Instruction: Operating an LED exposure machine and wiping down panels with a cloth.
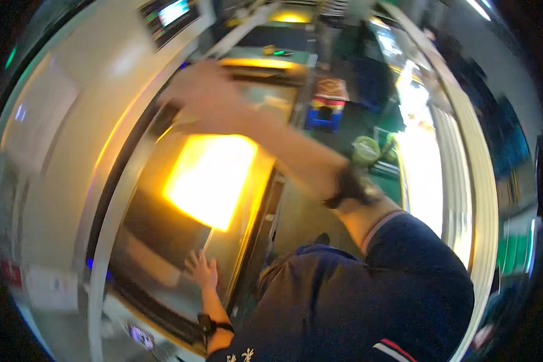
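Observation:
Before me lies a flat worktop (145, 223) with a dark frame, and a bright yellow lit square (214, 175) glows in its middle. My left hand (204, 271) rests on or just over the surface below that square, its fingers spread and nothing in them. Across the worktop reaches my right arm, and my right hand (202, 96) is at the far left frame edge, above the lit square. Motion smears its fingers, so whether it holds anything is unclear. Dark bands circle both wrists.
A pale machine housing (96, 78) runs along the left, with a small screen (174, 13) at its top. A low blue stool (326, 117) and a round green item (366, 149) stand to the right. Beyond them is a brightly lit bench (422, 175). A person in stripes (335, 9) stands far off.

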The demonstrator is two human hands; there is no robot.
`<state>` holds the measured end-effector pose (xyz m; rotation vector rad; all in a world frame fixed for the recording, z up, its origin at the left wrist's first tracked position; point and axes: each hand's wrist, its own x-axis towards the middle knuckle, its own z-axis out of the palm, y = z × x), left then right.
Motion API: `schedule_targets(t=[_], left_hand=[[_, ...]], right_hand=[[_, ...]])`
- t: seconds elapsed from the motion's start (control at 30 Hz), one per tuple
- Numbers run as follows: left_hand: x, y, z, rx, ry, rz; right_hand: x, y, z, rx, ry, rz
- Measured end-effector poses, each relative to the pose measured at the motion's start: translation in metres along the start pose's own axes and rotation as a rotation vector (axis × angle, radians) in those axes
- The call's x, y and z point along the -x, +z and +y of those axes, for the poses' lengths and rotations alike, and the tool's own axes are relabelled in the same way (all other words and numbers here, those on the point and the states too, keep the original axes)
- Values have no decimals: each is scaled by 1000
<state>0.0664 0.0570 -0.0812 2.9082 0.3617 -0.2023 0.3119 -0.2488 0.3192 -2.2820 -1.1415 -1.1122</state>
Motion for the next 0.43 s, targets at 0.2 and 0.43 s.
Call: schedule_targets(t=[0.2, 0.43], left_hand=[[-2, 27, 10, -98, -39, 52], [7, 30, 86, 710, 189, -390]], right_hand=[[32, 15, -8, -60, 49, 105], [170, 16, -8, -225, 113, -335]])
